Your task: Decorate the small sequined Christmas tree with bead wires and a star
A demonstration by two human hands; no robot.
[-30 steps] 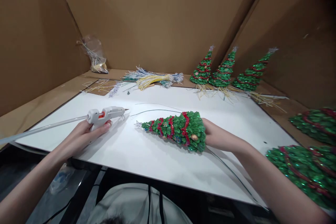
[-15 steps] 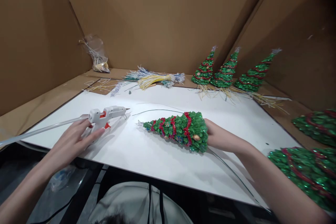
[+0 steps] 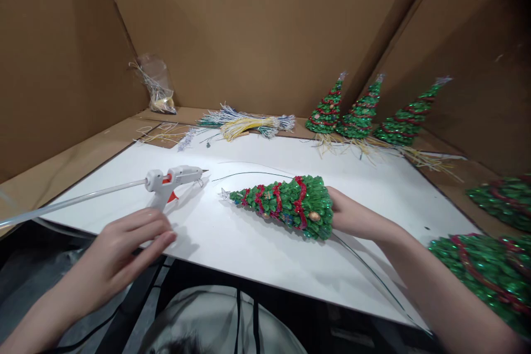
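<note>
A green tree ornament (image 3: pixel 286 204) with red garlands lies on its side over the white board, its clear star tip pointing left. My right hand (image 3: pixel 338 207) is at the tree's base, its fingers hidden behind and inside it. A white glue gun (image 3: pixel 174 178) stands at the left of the board, nozzle toward the right, a long clear glue stick in its back. Just below the gun's handle is my left hand (image 3: pixel 141 240), fingers loosely bent and apart, with nothing in them.
Three similar trees (image 3: pixel 326 108) stand at the back right, and more lie at the right edge. Bundled wires (image 3: pixel 249 121) rest along the back. A plastic bag (image 3: pixel 160 86) is in the back left corner. A thin green wire (image 3: pixel 373 271) runs from the tree's base toward the front right.
My left hand has let go of the glue gun and moved down toward the board's front edge. The view has shifted slightly. My right hand stays at the tree's base.
</note>
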